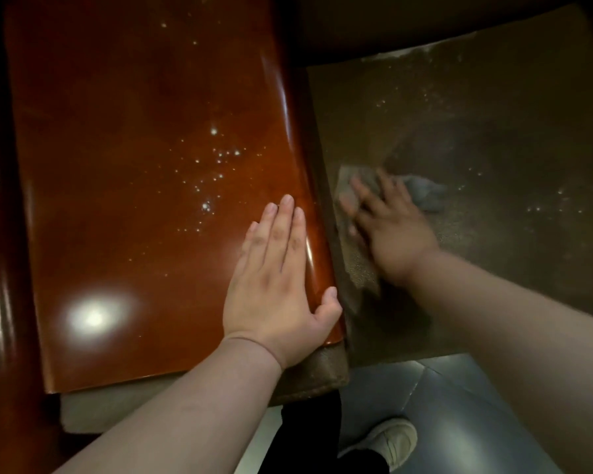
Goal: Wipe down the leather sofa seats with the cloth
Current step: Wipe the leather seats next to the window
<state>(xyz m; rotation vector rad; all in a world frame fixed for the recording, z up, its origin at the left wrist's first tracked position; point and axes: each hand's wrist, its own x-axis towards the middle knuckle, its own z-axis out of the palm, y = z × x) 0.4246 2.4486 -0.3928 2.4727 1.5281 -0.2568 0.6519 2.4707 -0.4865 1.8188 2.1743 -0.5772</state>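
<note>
Pressing down, your right hand (pixel 387 227) spreads blurry fingers flat on the grey cloth (pixel 421 195) on the dark sofa seat (pixel 493 131). Beside that seat, your left hand (pixel 274 278) lies flat on the shiny wooden armrest (pixel 134 165).

Dim, warm lighting. Overhead glare spot on glossy wooden panel (pixel 158 200); right hand (pixel 394 227) motion-blurred; seat (pixel 493 148) in shadow; wide-angle bending at edges.

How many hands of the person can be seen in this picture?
2. The left hand rests flat on the glossy brown surface. The right hand, blurred, presses the cloth on the dark sofa seat.
</note>
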